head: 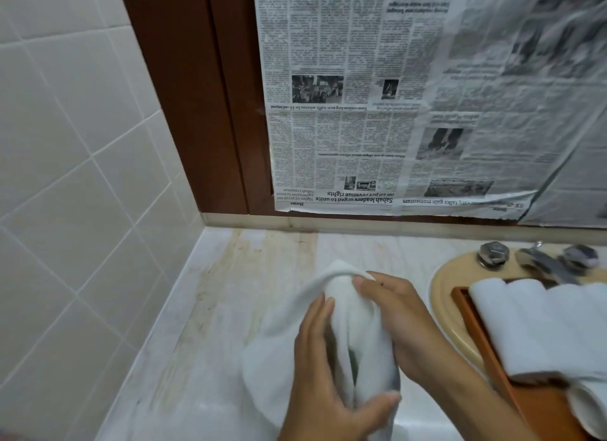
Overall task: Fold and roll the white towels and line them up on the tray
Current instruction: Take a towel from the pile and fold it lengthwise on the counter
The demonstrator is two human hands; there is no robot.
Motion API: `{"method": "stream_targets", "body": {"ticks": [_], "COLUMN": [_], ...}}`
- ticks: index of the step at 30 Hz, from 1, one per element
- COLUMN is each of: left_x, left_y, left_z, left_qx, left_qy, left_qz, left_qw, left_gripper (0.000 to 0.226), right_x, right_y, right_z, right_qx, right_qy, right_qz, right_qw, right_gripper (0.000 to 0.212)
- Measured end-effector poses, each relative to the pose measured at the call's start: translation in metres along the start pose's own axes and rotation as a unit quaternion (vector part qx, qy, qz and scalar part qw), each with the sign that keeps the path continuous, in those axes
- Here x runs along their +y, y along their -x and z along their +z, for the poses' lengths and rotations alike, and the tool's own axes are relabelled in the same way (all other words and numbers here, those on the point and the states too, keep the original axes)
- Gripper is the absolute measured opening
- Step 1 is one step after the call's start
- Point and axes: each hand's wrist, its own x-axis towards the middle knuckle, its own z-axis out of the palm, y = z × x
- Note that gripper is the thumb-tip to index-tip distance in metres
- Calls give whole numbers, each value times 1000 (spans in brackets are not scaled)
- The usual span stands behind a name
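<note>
A white towel [276,352] lies partly rolled on the marble counter, its roll pointing away from me. My left hand [322,375] grips the near part of the roll, thumb wrapped round its right side. My right hand [397,315] curls over the roll's far right side, fingertips on its top end. To the right, a brown wooden tray [486,352] rests across the sink and carries several rolled white towels [542,325] lying side by side.
The beige sink rim [443,296] and chrome tap handles [492,255] sit at the right. Newspaper [361,112] covers the wall behind the counter. A tiled wall [65,178] closes off the left side. The stained marble counter [230,276] stretches left of the towel.
</note>
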Motion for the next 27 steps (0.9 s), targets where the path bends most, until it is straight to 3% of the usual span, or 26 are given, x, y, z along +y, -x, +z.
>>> {"method": "stream_targets", "body": {"ticks": [2,7,11,14,18,21,24,27], "left_x": [-4,-14,-28,-28,-15,5,17,21], "left_y": [-4,-21,-20,-24,-37,-49,-58,-62], "left_z": [10,9,2,-13,-28,-32,-33,-31], "left_qx": [16,18,40,68,40,-18,-23,-32], "left_qy": [-52,-94,-140,-148,-72,46,135,262], "left_qz": [32,17,2,-10,-53,-126,-224,-332], "left_qw": [998,995,989,987,995,991,965,906], "left_gripper": [106,77,35,38,18,24,29,40], "right_x": [-6,-15,-21,-16,-3,12,27,34], "right_y": [0,2,6,5,-5,-17,-14,8], "right_z": [-5,-20,-38,-58,-78,-85,-78,-59], "right_qx": [29,120,113,102,96,166,216,113], "right_qy": [-61,-136,-180,-171,-47,114,307,294], "right_qz": [36,64,128,150,115,68,6,-149], "right_qw": [997,981,969,969,988,977,927,937], "right_gripper": [19,13,23,24,15,23,18,40]}}
